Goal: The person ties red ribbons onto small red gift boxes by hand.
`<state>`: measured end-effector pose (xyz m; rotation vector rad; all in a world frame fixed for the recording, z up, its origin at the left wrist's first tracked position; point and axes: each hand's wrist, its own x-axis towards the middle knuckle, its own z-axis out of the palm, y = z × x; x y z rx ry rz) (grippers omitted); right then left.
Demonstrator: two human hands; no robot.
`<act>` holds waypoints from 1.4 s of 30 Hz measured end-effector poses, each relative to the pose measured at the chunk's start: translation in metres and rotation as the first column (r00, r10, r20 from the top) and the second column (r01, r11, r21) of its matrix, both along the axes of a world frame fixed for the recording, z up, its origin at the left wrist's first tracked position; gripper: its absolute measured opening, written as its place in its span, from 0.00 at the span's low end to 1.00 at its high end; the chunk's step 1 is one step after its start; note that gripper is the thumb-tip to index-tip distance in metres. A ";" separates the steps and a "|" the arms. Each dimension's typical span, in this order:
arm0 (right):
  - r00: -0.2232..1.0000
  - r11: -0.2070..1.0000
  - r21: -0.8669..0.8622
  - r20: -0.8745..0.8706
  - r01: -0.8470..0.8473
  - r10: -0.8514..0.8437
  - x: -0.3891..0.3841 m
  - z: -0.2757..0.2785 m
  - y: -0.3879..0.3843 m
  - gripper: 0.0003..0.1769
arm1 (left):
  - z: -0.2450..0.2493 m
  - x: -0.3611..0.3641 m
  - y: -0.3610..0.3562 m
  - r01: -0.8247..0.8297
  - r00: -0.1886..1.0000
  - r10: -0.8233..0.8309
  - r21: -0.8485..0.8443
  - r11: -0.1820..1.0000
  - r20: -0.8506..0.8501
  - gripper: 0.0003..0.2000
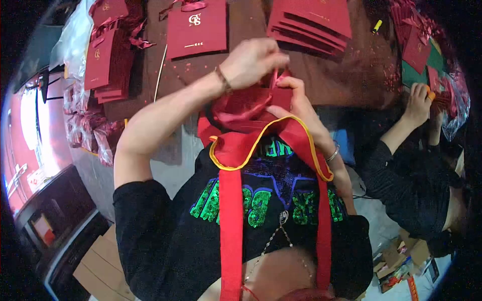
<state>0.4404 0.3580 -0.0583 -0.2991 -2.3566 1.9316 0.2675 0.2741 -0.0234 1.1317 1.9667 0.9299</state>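
Close to my chest is a dark red paper bag [278, 98], with a loose mass of satiny red ribbon [241, 108] beside it. My right hand [300, 100] is closed on the bag's side, thumb toward me and fingers bent over the top. Just above, my left hand [253, 62] reaches across with its fingertips pinched together, slightly blurred. A narrow strip of pink-red ribbon [274, 78] runs between the two hands and appears to be in the left fingertips. Part of the bag is hidden behind my hands and the yellow-edged red apron [236, 150].
On the brown-covered table [374, 65] lie a dark red bag with gold lettering [197, 30], a fanned bag stack [311, 25], another stack [100, 60] and a yellow marker [377, 26]. At right, a co-worker's hand [417, 104] is near an orange item [430, 93].
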 end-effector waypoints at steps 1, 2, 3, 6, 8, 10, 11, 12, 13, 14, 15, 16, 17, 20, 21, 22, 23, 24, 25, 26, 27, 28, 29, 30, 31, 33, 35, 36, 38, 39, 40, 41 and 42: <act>0.993 0.995 -0.079 0.099 -0.056 0.064 -0.002 0.006 0.001 0.31 | -0.005 -0.010 0.006 -0.041 0.988 0.068 0.188 0.981 -0.140 0.13; 0.993 0.995 -0.080 0.094 -0.064 0.072 -0.003 0.005 0.001 0.31 | 0.005 -0.021 0.015 -0.236 0.966 0.220 0.117 0.965 0.137 0.17; 0.991 0.985 -0.166 0.113 -0.050 0.070 -0.003 0.003 0.001 0.32 | 0.019 -0.033 0.020 -0.175 0.984 0.177 0.091 0.980 -0.020 0.17; 0.997 0.994 0.080 0.024 -0.075 0.074 -0.006 0.006 0.005 0.34 | 0.020 -0.059 0.029 -0.097 0.992 0.094 -0.036 0.995 -0.082 0.17; 1.000 0.974 -0.224 0.001 0.029 -0.029 -0.006 -0.011 0.004 0.36 | 0.021 -0.066 0.024 -0.057 0.998 0.059 -0.132 0.990 0.016 0.18; 0.993 0.925 -0.367 -0.036 0.095 -0.116 -0.010 -0.010 0.002 0.36 | 0.036 -0.077 0.003 -0.266 0.909 0.184 0.181 0.947 0.373 0.19; 0.977 0.849 -0.507 -0.056 0.148 -0.204 -0.011 -0.009 0.000 0.37 | 0.031 -0.076 -0.009 -0.370 0.903 0.246 0.347 0.862 0.352 0.19; 0.977 0.849 -0.507 -0.059 0.149 -0.207 -0.014 -0.005 0.001 0.37 | 0.023 -0.074 -0.024 -0.449 0.888 0.308 0.502 0.739 0.341 0.19; 0.962 0.810 -0.552 -0.051 0.197 -0.269 -0.017 0.001 0.002 0.38 | 0.023 -0.073 -0.044 -0.473 0.838 0.303 0.328 0.818 0.454 0.24; 0.944 0.768 -0.594 -0.041 0.240 -0.327 -0.022 0.006 0.005 0.39 | 0.025 -0.071 -0.055 -0.315 0.852 0.200 0.168 0.934 0.484 0.25; 0.927 0.806 -0.522 -0.071 0.280 -0.368 -0.026 0.006 0.008 0.37 | 0.026 -0.067 -0.065 -0.131 0.842 0.107 0.008 0.991 0.528 0.27; 0.928 0.808 -0.523 -0.079 0.273 -0.364 -0.030 0.003 0.010 0.37 | 0.009 -0.045 -0.088 -0.077 0.915 0.009 0.152 0.985 0.404 0.28; 0.928 0.851 -0.443 -0.099 0.282 -0.359 -0.034 -0.001 0.010 0.36 | 0.002 -0.029 -0.091 -0.083 0.864 -0.014 0.169 0.982 0.504 0.27; 0.938 0.846 -0.455 -0.059 0.279 -0.342 -0.047 0.001 0.012 0.29 | -0.006 -0.016 -0.096 -0.206 0.794 0.108 0.098 0.974 0.598 0.24; 0.929 0.814 -0.484 -0.007 0.321 -0.370 -0.042 -0.004 0.015 0.25 | -0.005 -0.009 -0.097 -0.221 0.799 0.120 0.103 0.970 0.589 0.24; 0.919 0.783 -0.508 0.045 0.359 -0.392 -0.047 -0.005 0.016 0.22 | -0.004 -0.007 -0.098 -0.237 0.845 0.126 0.153 0.959 0.519 0.24; 0.910 0.781 -0.506 0.019 0.365 -0.414 -0.053 0.003 0.015 0.17 | 0.000 -0.006 -0.099 -0.248 0.885 0.137 0.202 0.947 0.444 0.23; 0.917 0.788 -0.510 0.005 0.346 -0.399 -0.055 0.003 0.014 0.17 | 0.005 -0.005 -0.100 -0.261 0.889 0.151 0.207 0.943 0.432 0.23; 0.915 0.760 -0.546 0.030 0.353 -0.403 -0.057 0.002 0.016 0.17 | 0.012 -0.004 -0.099 -0.310 0.837 0.190 0.160 0.937 0.513 0.22; 0.912 0.731 -0.580 0.055 0.361 -0.407 -0.058 0.001 0.017 0.16 | 0.017 -0.003 -0.100 -0.353 0.777 0.225 0.111 0.929 0.588 0.21; 0.900 0.662 -0.660 0.048 0.355 -0.434 -0.062 0.002 0.016 0.16 | 0.021 -0.002 -0.105 -0.396 0.664 0.194 0.120 0.910 0.722 0.24; 0.904 0.669 -0.662 0.030 0.338 -0.427 -0.069 0.001 0.015 0.16 | 0.018 -0.001 -0.109 -0.396 0.659 0.112 0.217 0.892 0.744 0.28; 0.896 0.642 -0.694 0.012 0.327 -0.443 -0.075 0.002 0.015 0.16 | 0.023 0.007 -0.108 -0.433 0.665 0.129 0.240 0.869 0.736 0.29; 0.887 0.610 -0.725 0.001 0.318 -0.461 -0.079 0.002 0.012 0.16 | 0.028 0.015 -0.108 -0.470 0.665 0.147 0.257 0.845 0.732 0.30; 0.914 0.616 -0.736 0.007 0.279 -0.405 -0.084 -0.001 0.011 0.19 | 0.032 0.018 -0.108 -0.499 0.638 0.197 0.205 0.842 0.744 0.32; 0.924 0.654 -0.709 -0.005 0.266 -0.382 -0.098 0.010 0.000 0.22 | 0.051 0.010 -0.111 -0.546 0.681 0.217 0.288 0.786 0.699 0.34; 0.966 0.726 -0.648 0.060 0.229 -0.251 -0.096 0.016 0.002 0.31 | 0.072 -0.003 -0.119 -0.574 0.763 0.276 0.416 0.706 0.584 0.37; 0.966 0.729 -0.646 0.058 0.229 -0.252 -0.092 0.016 0.006 0.31 | 0.080 -0.010 -0.121 -0.561 0.802 0.311 0.466 0.684 0.510 0.38; 0.995 0.820 -0.567 -0.013 0.075 -0.100 -0.086 0.018 0.012 0.28 | 0.088 -0.018 -0.115 -0.541 0.833 0.338 0.519 0.662 0.438 0.38; 0.994 0.821 -0.562 0.025 0.102 -0.106 -0.082 0.026 0.014 0.22 | 0.087 -0.027 -0.107 -0.388 0.894 0.448 0.472 0.792 -0.018 0.37; 0.994 0.822 -0.560 0.028 0.102 -0.105 -0.077 0.030 0.018 0.22 | 0.084 -0.037 -0.099 -0.277 0.777 0.416 0.337 0.900 -0.473 0.36; 0.986 0.873 -0.465 -0.003 0.145 -0.166 -0.072 0.034 0.024 0.18 | 0.064 -0.044 -0.085 -0.200 0.628 0.344 0.283 0.938 -0.698 0.35; 0.974 0.910 -0.366 -0.040 0.193 -0.223 -0.067 0.041 0.030 0.14 | 0.046 -0.042 -0.066 -0.267 0.527 0.287 0.165 0.949 -0.800 0.34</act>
